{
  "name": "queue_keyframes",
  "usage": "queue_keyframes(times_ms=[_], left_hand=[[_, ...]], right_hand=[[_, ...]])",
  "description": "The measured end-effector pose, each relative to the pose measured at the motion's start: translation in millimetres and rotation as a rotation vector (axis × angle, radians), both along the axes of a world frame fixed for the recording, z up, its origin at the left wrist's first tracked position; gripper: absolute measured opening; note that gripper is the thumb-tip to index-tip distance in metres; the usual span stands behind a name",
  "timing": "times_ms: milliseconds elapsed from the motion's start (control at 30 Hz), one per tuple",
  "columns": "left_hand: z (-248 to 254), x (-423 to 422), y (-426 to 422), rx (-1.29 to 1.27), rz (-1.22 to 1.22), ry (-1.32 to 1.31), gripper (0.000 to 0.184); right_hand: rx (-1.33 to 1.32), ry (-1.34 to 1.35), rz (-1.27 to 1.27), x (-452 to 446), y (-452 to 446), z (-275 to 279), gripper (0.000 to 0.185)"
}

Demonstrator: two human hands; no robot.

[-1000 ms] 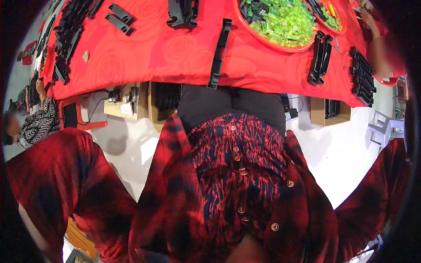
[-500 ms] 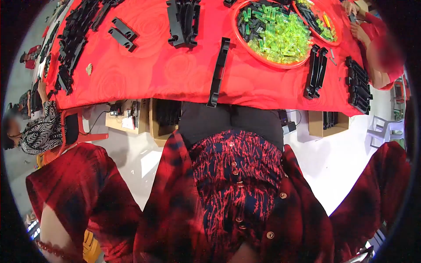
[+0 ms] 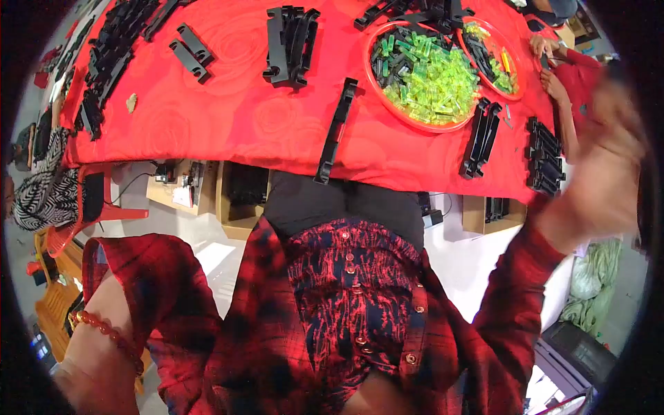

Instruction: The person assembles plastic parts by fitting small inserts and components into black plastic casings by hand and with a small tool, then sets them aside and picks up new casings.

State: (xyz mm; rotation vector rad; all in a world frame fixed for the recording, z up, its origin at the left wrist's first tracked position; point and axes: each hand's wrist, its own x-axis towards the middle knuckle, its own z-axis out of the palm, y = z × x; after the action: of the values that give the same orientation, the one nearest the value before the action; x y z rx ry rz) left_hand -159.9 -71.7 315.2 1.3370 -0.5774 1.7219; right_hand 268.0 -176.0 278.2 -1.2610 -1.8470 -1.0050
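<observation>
My right hand (image 3: 598, 176) is raised at the right side, smeared by motion, so its fingers cannot be made out. Part of my left hand (image 3: 93, 377) shows at the lower left below a red bead bracelet (image 3: 107, 325); the fingers are out of frame. Neither hand touches the table. In front of me, a long black plastic strip (image 3: 337, 131) lies across the table's near edge. A pair of black strips (image 3: 481, 138) and a stack of black parts (image 3: 544, 155) lie to the right, the stack nearest my right hand.
On the red-covered table (image 3: 228, 124) stand a basin (image 3: 370, 86) of yellow-green clear and black pieces and a second basin (image 3: 520, 69). More black parts (image 3: 290, 45) lie at the back and left. A co-worker's hands (image 3: 546, 52) are at the right. Cardboard boxes (image 3: 242, 225) stand below.
My right hand has come up into view at the right. More of my left wrist and hand shows at the lower left. The whole view has shifted slightly; the table parts look unmoved.
</observation>
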Motion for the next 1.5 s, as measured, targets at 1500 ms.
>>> queue_keyframes(times_ms=[1500], left_hand=[[-257,124,61,0.511,0.733,1.479,0.041]], right_hand=[[-1.034,0.513,-0.237,-162,50,-204,0.025]])
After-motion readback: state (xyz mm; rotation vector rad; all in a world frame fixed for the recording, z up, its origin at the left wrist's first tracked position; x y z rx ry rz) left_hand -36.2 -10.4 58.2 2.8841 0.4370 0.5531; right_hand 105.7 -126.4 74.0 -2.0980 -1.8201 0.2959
